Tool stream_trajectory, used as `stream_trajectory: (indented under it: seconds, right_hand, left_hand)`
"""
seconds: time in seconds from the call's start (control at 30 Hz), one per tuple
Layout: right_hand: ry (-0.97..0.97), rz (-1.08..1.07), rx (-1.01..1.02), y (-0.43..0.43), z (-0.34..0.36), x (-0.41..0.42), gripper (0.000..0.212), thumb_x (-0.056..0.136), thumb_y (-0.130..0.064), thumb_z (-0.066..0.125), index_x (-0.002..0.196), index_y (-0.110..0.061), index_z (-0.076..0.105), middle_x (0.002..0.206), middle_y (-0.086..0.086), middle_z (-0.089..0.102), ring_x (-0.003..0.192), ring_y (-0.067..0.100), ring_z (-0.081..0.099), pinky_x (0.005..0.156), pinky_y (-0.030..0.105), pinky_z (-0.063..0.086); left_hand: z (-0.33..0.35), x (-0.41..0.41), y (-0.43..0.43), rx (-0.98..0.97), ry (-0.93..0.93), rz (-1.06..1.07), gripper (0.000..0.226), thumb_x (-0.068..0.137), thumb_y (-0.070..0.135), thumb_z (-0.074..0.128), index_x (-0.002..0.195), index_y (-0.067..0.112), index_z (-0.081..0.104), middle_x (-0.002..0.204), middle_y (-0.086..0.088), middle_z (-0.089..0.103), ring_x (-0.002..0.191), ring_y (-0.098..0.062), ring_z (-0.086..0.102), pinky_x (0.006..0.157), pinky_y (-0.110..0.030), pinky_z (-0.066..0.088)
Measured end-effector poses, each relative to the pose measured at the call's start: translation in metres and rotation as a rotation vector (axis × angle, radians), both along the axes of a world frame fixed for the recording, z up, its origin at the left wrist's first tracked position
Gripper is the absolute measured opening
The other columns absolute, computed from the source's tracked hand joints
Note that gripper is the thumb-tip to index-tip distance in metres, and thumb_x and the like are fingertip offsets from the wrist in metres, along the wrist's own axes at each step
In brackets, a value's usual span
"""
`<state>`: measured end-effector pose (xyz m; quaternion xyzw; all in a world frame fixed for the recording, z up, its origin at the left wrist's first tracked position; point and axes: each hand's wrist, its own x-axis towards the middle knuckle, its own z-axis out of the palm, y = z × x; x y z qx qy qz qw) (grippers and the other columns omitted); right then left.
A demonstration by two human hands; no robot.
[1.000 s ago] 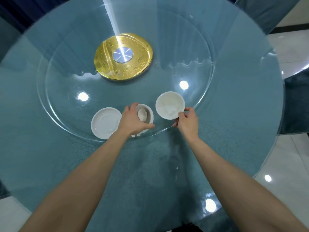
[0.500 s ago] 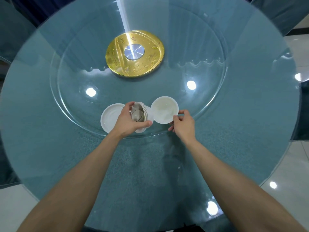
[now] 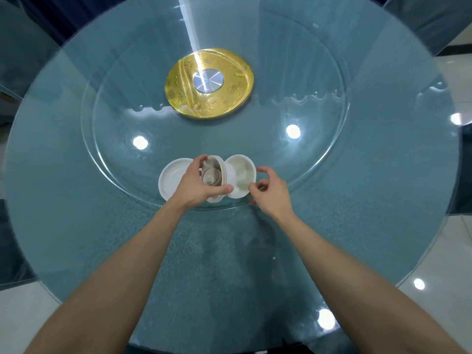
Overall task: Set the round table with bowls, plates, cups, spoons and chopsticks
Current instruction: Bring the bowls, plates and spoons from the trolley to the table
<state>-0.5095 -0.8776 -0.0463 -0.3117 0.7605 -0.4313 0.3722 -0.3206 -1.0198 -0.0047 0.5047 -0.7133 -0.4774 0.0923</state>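
Observation:
My left hand point(image 3: 195, 186) grips a nested stack of white cups point(image 3: 214, 175), tilted so the open mouth faces me. Its thumb lies across the lower rim and its fingers curl over the top. To the left, a white plate point(image 3: 169, 180) lies flat, partly hidden by that hand. Just right of the stack stands a white bowl point(image 3: 242, 175). My right hand point(image 3: 272, 192) hovers at the bowl's right rim with fingers loosely curled. The thumb tip is at the rim and the index finger is apart from it. No spoons or chopsticks are in view.
The dishes sit at the near edge of a glass turntable point(image 3: 319, 154) with a gold hub point(image 3: 209, 83). It rests on the round blue glass-topped table point(image 3: 383, 213). Blue chairs point(image 3: 434, 19) stand around the table, and pale floor tiles show at the lower corners.
My left hand has tipped the cup stack toward me and lifted it. My right hand has loosened its pinch on the bowl's rim. The view has shifted closer.

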Motion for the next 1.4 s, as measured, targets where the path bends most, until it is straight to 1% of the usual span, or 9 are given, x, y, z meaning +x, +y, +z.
stream_trajectory:
  seconds: [0.1, 0.23, 0.37, 0.47, 0.6, 0.83, 1.0, 1.2, 1.4]
  right_hand:
    - [0.078, 0.055, 0.001, -0.003, 0.005, 0.005, 0.053, 0.088, -0.036, 0.066, 0.14, -0.032, 0.058, 0.072, -0.015, 0.076, 0.072, 0.007, 0.073, 0.082, 0.037, 0.062]
    - [0.121, 0.122, -0.025, -0.002, 0.01, 0.009, 0.049, 0.091, -0.034, 0.066, 0.139, -0.039, 0.059, 0.073, -0.015, 0.074, 0.07, 0.006, 0.071, 0.081, 0.036, 0.062]
    - [0.121, 0.153, -0.044, -0.003, 0.012, 0.012, 0.052, 0.09, -0.038, 0.07, 0.141, -0.041, 0.058, 0.077, -0.016, 0.075, 0.07, 0.007, 0.072, 0.081, 0.037, 0.063]
    - [0.061, 0.173, -0.045, -0.002, 0.012, 0.013, 0.057, 0.086, -0.034, 0.069, 0.142, -0.044, 0.058, 0.085, -0.012, 0.076, 0.07, 0.012, 0.075, 0.081, 0.042, 0.064]
    - [0.021, 0.179, -0.036, 0.0, 0.012, 0.011, 0.063, 0.08, -0.029, 0.059, 0.14, -0.048, 0.061, 0.094, -0.015, 0.078, 0.074, 0.017, 0.076, 0.08, 0.044, 0.064]
    - [-0.009, 0.168, -0.03, 0.002, 0.013, 0.009, 0.062, 0.082, -0.025, 0.053, 0.137, -0.052, 0.062, 0.093, -0.013, 0.077, 0.073, 0.026, 0.076, 0.072, 0.043, 0.065]
    - [-0.026, 0.166, -0.045, 0.003, 0.012, 0.007, 0.065, 0.082, -0.026, 0.051, 0.14, -0.055, 0.06, 0.091, -0.012, 0.076, 0.07, 0.022, 0.077, 0.065, 0.035, 0.063]
    - [-0.016, 0.187, -0.068, 0.002, 0.007, 0.005, 0.068, 0.094, -0.012, 0.06, 0.147, -0.053, 0.054, 0.09, -0.014, 0.076, 0.07, 0.012, 0.078, 0.062, 0.025, 0.057]
    - [-0.041, 0.197, -0.07, 0.004, 0.005, 0.005, 0.071, 0.097, -0.004, 0.058, 0.152, -0.048, 0.051, 0.095, -0.017, 0.078, 0.073, 0.007, 0.079, 0.068, 0.029, 0.059]
  left_hand:
    - [0.0, -0.002, 0.0, 0.006, 0.001, -0.016, 0.119, 0.046, 0.068, 0.099, 0.147, 0.047, 0.041, 0.144, 0.021, 0.053, 0.129, -0.008, 0.057, 0.109, -0.044, 0.054]
    - [0.0, -0.003, 0.0, 0.013, 0.01, -0.028, 0.115, 0.047, 0.065, 0.099, 0.146, 0.047, 0.042, 0.142, 0.022, 0.053, 0.127, -0.003, 0.057, 0.107, -0.042, 0.054]
    - [-0.001, -0.005, 0.001, 0.006, 0.0, -0.038, 0.114, 0.049, 0.066, 0.099, 0.145, 0.047, 0.042, 0.141, 0.021, 0.054, 0.124, -0.001, 0.057, 0.105, -0.037, 0.053]
    - [-0.002, -0.007, 0.002, 0.0, -0.01, -0.044, 0.119, 0.048, 0.067, 0.098, 0.149, 0.042, 0.042, 0.142, 0.019, 0.054, 0.123, -0.003, 0.058, 0.104, -0.035, 0.052]
    - [-0.005, -0.008, 0.002, 0.002, -0.018, -0.04, 0.124, 0.044, 0.069, 0.098, 0.151, 0.039, 0.042, 0.143, 0.017, 0.054, 0.124, -0.005, 0.058, 0.104, -0.034, 0.051]
    - [-0.013, -0.015, 0.004, -0.001, -0.053, -0.057, 0.128, 0.043, 0.074, 0.097, 0.151, 0.039, 0.039, 0.143, 0.016, 0.051, 0.128, -0.009, 0.055, 0.101, -0.028, 0.044]
    - [-0.016, -0.021, 0.002, 0.004, -0.065, -0.06, 0.133, 0.043, 0.072, 0.099, 0.154, 0.036, 0.036, 0.147, 0.014, 0.05, 0.131, -0.011, 0.055, 0.106, -0.031, 0.046]
    - [-0.015, -0.028, 0.005, -0.048, -0.091, -0.05, 0.139, 0.04, 0.07, 0.099, 0.156, 0.029, 0.033, 0.145, 0.014, 0.042, 0.134, -0.009, 0.046, 0.108, -0.028, 0.038]
    - [-0.009, -0.033, 0.003, -0.12, -0.134, -0.083, 0.137, 0.043, 0.067, 0.099, 0.155, 0.028, 0.032, 0.145, 0.013, 0.038, 0.13, -0.005, 0.04, 0.105, -0.026, 0.035]
